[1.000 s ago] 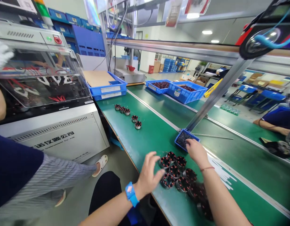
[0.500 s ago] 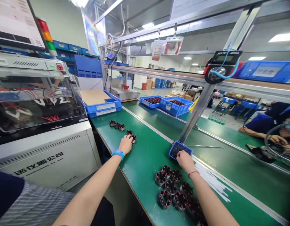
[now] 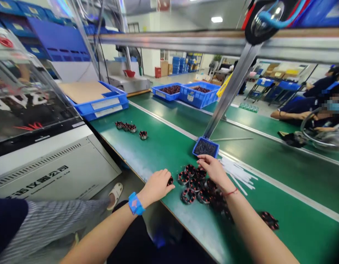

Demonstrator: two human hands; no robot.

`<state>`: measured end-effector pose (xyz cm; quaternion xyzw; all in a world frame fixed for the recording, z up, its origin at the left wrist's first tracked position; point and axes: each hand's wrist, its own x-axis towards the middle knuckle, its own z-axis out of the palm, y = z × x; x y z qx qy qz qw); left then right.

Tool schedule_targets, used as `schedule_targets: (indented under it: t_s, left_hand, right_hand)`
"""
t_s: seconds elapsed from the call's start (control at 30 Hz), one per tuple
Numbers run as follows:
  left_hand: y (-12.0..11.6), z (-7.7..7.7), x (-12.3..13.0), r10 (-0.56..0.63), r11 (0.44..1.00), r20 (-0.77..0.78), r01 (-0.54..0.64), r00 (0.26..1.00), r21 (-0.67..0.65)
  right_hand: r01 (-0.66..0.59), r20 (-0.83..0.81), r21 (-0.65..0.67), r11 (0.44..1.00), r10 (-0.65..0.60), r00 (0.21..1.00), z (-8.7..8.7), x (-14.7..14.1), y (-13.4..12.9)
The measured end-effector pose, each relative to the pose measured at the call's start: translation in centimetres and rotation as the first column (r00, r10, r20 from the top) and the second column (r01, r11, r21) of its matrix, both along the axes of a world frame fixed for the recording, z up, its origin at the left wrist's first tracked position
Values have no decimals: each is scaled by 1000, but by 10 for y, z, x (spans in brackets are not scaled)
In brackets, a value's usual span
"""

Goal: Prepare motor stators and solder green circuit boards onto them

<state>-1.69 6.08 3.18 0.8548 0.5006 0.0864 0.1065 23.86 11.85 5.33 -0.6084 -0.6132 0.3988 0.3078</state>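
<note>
My left hand [image 3: 157, 185], with a blue band on its wrist, is closed around a motor stator [image 3: 170, 180] at the front edge of the green bench; mostly its right side shows past my fingers. My right hand [image 3: 212, 168] is over the near side of a small blue bin [image 3: 205, 147] of thin dark pieces. Its fingers are pinched together, and what they hold is too small to make out. Beneath and beside it stands a cluster of stators [image 3: 188, 196] with copper windings, partly hidden by my right forearm.
Several stators [image 3: 126, 127] form a row farther left, with a single stator [image 3: 143, 135] beside them. White strips [image 3: 237, 170] lie right of the small bin. Blue crates [image 3: 198, 96] of parts stand behind a metal post [image 3: 230, 88]. Across the bench sits another person [image 3: 296, 110].
My left hand has moved right and nearer with one stator from the left row. My right hand has drawn back out of the small bin towards the cluster. The view has tilted down.
</note>
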Motion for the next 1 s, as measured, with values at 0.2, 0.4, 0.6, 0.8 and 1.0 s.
schedule_targets:
  t_s: [0.2, 0.4, 0.6, 0.8, 1.0]
  left_hand:
    - [-36, 3, 21, -44, 998, 149, 50, 988, -34]
    - [-45, -6, 32, 5, 994, 430, 44, 903, -103]
    - [-46, -6, 35, 144, 983, 552, -53, 821, -177]
    - [-49, -9, 30, 201, 974, 706, -60, 679, -220]
    - [-50, -9, 30, 208, 971, 719, -50, 663, -235]
  right_hand:
    - [-83, -307, -153, 985, 32, 951, 0, -32, -91]
    - [70, -255, -201, 977, -121, 959, -14, -42, -118]
    - [78, -235, -195, 978, -123, 964, -14, -43, -119]
    - [77, -194, -91, 993, -93, 977, -2, -49, -120]
    - [-52, -196, -84, 995, 34, 980, 1, -59, -111]
